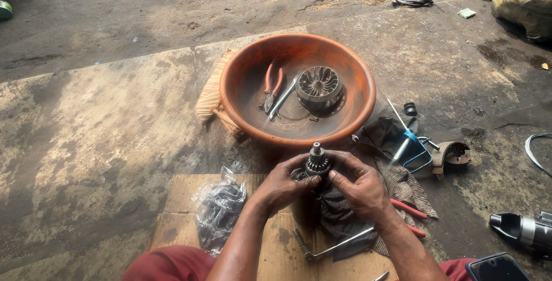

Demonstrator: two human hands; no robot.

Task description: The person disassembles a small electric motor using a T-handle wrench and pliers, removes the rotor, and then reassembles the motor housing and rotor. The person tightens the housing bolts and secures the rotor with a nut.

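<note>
Head view, lower centre of the frame: the left hand [283, 184] and the right hand [360, 184] are together grasping a small toothed gear assembly [316, 162], a dark, greasy metal part that is standing upright between them, its ring of fine teeth showing near the middle and a short grey shaft stub projecting from its top. The left thumb and fingertips are pinching the part from the left; the right fingers are curling around it from the right, with the thumb lying along its lower side. Beneath the hands a dark rag [339, 215] is lying over a sheet of cardboard [184, 197], on which a crumpled clear plastic bag [218, 209] is resting at lower left and a long metal wrench [333, 246] at lower centre. Just above the hands, at centre frame, an orange basin [356, 85] is holding a finned metal fan wheel [318, 85], red-handled pliers [272, 85] and a slim metal tool. At right, a blue-handled tool [411, 143] is lying on the stained concrete floor [98, 137]
</note>
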